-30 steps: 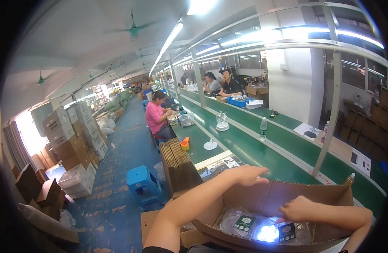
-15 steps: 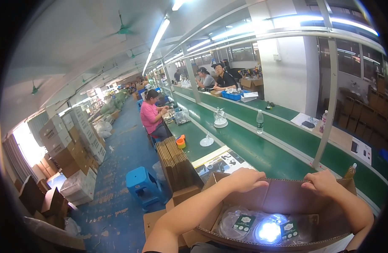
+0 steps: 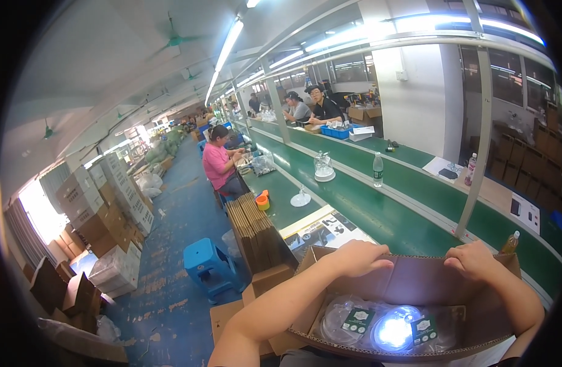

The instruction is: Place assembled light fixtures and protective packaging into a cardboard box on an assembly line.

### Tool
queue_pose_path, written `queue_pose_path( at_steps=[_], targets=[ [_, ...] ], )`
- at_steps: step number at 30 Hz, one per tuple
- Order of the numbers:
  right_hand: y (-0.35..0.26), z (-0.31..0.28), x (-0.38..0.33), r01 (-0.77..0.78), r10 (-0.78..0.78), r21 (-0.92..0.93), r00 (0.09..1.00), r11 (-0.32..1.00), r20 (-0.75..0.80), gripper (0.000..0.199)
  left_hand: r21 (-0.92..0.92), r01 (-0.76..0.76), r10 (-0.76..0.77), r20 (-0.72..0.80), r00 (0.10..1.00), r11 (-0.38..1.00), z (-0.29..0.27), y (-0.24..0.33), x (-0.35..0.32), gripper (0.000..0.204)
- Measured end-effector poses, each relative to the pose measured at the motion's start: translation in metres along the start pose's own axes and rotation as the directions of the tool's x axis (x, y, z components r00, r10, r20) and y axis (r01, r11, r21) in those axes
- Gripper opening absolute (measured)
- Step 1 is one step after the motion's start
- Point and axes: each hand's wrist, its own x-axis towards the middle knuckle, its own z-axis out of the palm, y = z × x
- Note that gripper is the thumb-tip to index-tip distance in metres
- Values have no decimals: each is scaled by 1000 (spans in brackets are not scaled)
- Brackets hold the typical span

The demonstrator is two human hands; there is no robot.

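Note:
An open cardboard box (image 3: 415,281) sits right in front of me. My left hand (image 3: 357,258) is closed over its far rim, left of the middle, fingers hooked on the outside. Further right on the same rim, my right hand (image 3: 473,262) grips the cardboard too. Inside the box lie clear round plastic pieces in see-through bags. A left bagged piece (image 3: 337,319) carries a dark green label. Beside it, a second bagged piece (image 3: 388,333) glares white with light and has a similar green label (image 3: 423,330).
Flattened cartons (image 3: 253,223) stand on edge left of the box, near a blue stool (image 3: 212,266). Along the green conveyor (image 3: 354,199) stand a clear bottle (image 3: 377,170) and a white-based clear piece (image 3: 324,168). A co-worker in pink (image 3: 218,165) sits at the line; others sit beyond.
The clear white-based piece on the conveyor has shifted slightly right relative to the bench. My view has tilted a little; both hands stay on the box rim.

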Motion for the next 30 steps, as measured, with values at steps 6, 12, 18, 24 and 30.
queue_pose_path(
  at_steps=[6, 12, 18, 24, 30],
  targets=[
    [-2, -2, -1, 17, -17, -5, 1000, 1000, 3, 39, -8, -2, 2, 15, 1000, 1000, 1, -2, -2, 50],
    [-1, -3, 1, 41, -41, -1, 999, 999, 1, 39, -53, -9, 9, 5, 1000, 999, 0, -2, -2, 50],
    [-3, -5, 2, 28, -28, -6, 999, 1000, 27, 40, -44, 18, -17, 37, 999, 999, -5, 1, -3, 50],
    [-4, -6, 0, 28, -28, 3, 999, 1000, 28, 40, -48, 4, -3, 24, 1000, 999, -3, 1, -3, 50],
    [-3, -6, 0, 28, -28, -15, 999, 999, 41, 40, -32, 15, -14, 47, 999, 999, -5, 2, -4, 49]
  ],
)
